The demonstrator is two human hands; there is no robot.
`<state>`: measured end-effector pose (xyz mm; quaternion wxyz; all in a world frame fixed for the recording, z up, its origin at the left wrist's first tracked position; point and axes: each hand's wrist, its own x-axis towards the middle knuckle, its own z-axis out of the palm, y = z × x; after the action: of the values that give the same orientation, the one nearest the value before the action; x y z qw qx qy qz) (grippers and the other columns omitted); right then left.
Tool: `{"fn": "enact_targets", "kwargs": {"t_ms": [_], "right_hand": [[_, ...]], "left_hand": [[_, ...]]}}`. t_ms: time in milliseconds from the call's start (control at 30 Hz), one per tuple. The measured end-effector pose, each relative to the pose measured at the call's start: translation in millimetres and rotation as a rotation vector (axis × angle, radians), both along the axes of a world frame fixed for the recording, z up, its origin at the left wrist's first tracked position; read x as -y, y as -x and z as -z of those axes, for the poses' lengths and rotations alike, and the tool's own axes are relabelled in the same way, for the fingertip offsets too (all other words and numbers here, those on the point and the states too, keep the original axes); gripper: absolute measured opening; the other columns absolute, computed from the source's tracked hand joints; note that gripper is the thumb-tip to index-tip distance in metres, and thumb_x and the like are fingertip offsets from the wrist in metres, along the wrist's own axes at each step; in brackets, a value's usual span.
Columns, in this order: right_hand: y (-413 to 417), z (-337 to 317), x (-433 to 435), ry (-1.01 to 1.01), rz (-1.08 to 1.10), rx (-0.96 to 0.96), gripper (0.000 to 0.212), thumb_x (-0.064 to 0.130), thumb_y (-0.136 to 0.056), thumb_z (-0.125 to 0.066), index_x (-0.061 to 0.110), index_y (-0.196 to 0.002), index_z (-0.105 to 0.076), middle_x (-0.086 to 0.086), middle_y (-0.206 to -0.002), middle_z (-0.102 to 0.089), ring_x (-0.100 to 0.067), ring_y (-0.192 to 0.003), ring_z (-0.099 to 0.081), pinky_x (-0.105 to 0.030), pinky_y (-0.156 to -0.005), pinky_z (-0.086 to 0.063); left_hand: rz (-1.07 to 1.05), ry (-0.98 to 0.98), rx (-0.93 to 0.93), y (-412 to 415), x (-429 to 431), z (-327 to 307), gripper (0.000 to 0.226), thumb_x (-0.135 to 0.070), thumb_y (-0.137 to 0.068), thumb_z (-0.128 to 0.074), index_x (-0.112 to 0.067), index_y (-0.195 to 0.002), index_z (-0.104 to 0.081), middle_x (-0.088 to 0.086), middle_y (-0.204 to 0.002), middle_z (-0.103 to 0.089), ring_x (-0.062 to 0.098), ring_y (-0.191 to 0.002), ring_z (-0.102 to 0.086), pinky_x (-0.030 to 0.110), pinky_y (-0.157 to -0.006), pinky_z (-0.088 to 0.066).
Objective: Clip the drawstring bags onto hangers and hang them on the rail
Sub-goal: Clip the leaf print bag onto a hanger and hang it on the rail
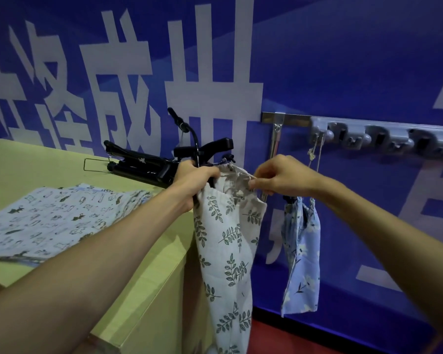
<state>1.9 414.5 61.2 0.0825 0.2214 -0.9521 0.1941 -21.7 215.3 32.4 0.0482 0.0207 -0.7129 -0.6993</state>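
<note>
Head | left hand grips hanger | right hand fingers pinch leaf bag top

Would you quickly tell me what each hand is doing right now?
Left hand: closed around a black hanger and the leaf-print bag top.
Right hand: pinching the leaf-print bag's top edge.

Blue lettered wall, red floor, pale-green counter
</note>
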Motion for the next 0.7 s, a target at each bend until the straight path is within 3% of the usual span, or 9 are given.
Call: {"fn": "enact_targets", "kwargs": {"t_ms": [67, 167, 267, 333, 433, 533, 633, 700], "right_hand": [[0.9, 5.4, 3.5, -0.055, 0.018, -0.022, 0.026, 0.033, -0.092, -0.062, 0.019, -0.072, -0.069, 0.008, -0.061, -0.064, 0.0, -0.052, -0.054, -0.01, -0.051, -0.039], [6.3, 14.8, 9.7, -0.09, 0.048, -0.04, 0.04, 0.038, -0.093, -0.059, 0.01, -0.066, -0.065, -0.002, -0.058, -0.06, -0.009, -0.05, -0.047, -0.019, -0.05, -0.037], [10.9, 21.3, 17.1, -0.009, 0.098, 0.0, 0.051, 0.05, -0.089, -0.06, 0.011, -0.056, -0.058, 0.005, -0.047, -0.05, -0.006, -0.044, -0.041, -0.018, -0.045, -0.033], [13.6, 23.4, 22.0, 0.083, 0.111, 0.056, 0.049, 0.049, -0.086, -0.065, 0.009, -0.059, -0.063, 0.004, -0.049, -0.053, -0.006, -0.045, -0.043, -0.017, -0.045, -0.034], [15.9, 22.6, 24.4, 0.265, 0.074, 0.177, 0.029, 0.028, -0.085, -0.071, 0.0, -0.075, -0.072, -0.005, -0.064, -0.064, -0.008, -0.055, -0.05, -0.021, -0.054, -0.04], [14.5, 16.8, 19.4, 0.509, 0.051, 0.304, 0.02, 0.014, -0.085, -0.068, -0.006, -0.082, -0.07, -0.001, -0.065, -0.06, -0.008, -0.058, -0.047, -0.023, -0.057, -0.039], [9.6, 5.7, 8.9, 0.841, 0.017, 0.507, 0.014, 0.009, -0.085, -0.057, 0.007, -0.072, -0.06, -0.001, -0.063, -0.049, -0.012, -0.059, -0.041, -0.024, -0.055, -0.033], [3.2, -4.4, 4.4, 0.947, -0.007, 0.559, 0.014, 0.011, -0.086, -0.053, 0.012, -0.072, -0.054, -0.002, -0.065, -0.049, -0.014, -0.06, -0.043, -0.025, -0.057, -0.036]], "left_hand": [[0.007, -0.014, 0.007, -1.5, 0.9, -0.5, 0.02, 0.001, -0.073, -0.068, -0.006, -0.09, -0.06, 0.01, -0.079, -0.067, 0.024, -0.071, -0.064, 0.041, -0.077, -0.057], [0.026, -0.031, 0.002, -2.3, 0.9, -3.1, 0.029, 0.002, -0.072, -0.068, -0.002, -0.099, -0.061, 0.009, -0.075, -0.066, 0.021, -0.063, -0.063, 0.034, -0.068, -0.055], [0.043, -0.034, -0.005, -3.6, -0.1, -5.6, 0.03, 0.001, -0.07, -0.069, -0.001, -0.099, -0.062, 0.01, -0.074, -0.066, 0.022, -0.063, -0.064, 0.036, -0.07, -0.056], [0.048, -0.034, -0.007, -3.8, -0.4, -6.5, 0.035, -0.001, -0.066, -0.07, 0.0, -0.1, -0.063, 0.012, -0.077, -0.066, 0.025, -0.067, -0.064, 0.04, -0.074, -0.056], [0.052, -0.027, -0.007, -2.7, -0.3, -5.6, 0.042, -0.003, -0.064, -0.071, 0.002, -0.105, -0.064, 0.013, -0.081, -0.068, 0.026, -0.071, -0.066, 0.045, -0.08, -0.057], [0.061, -0.022, 0.007, -1.6, 1.0, -2.3, 0.037, 0.0, -0.069, -0.07, 0.001, -0.105, -0.062, 0.013, -0.082, -0.067, 0.025, -0.072, -0.066, 0.043, -0.079, -0.058], [0.081, -0.051, 0.039, 0.7, 1.9, 4.7, 0.03, 0.003, -0.072, -0.07, -0.002, -0.1, -0.062, 0.011, -0.077, -0.067, 0.023, -0.066, -0.065, 0.036, -0.068, -0.057], [0.104, -0.048, 0.057, 3.6, 0.4, 11.7, 0.026, 0.001, -0.075, -0.071, -0.005, -0.098, -0.062, 0.012, -0.078, -0.068, 0.023, -0.066, -0.067, 0.034, -0.065, -0.056]]}}
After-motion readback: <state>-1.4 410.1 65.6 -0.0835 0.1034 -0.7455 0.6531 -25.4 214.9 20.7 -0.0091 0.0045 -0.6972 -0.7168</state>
